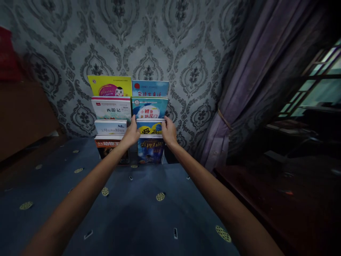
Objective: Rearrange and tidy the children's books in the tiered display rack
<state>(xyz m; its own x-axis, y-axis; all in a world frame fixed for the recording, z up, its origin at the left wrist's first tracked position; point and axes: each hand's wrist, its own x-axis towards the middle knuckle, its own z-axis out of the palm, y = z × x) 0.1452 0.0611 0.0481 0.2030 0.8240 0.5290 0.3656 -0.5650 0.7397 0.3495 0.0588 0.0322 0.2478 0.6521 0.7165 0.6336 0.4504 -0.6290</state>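
**Both hands on a yellow book in a tiered rack**

The person's two arms reach far forward over a blue carpet dotted with pale round marks, toward a stepped book rack standing against a wall with grey damask wallpaper. The left hand and the right hand are apart, one at each side edge of the yellow book, which sits in the right column of the rack, third row down from the top. Each hand is closed on its own edge of that cover, fingers curled around it, so the book is clamped between them.

Just above the held book stands a blue-and-white book with a round picture, and behind that, at the far top, a light blue book. Just below the held one, nearest the floor, is a dark blue book.

The left column holds four more: a yellow-and-pink book at the top, a white book with a red strip under it, a pale book just left of the left hand, and an orange-topped book at the bottom, partly hidden by the left forearm.

To the right hangs a purple curtain, tied back low, with a window beyond it. Dark wooden furniture runs along the near right.
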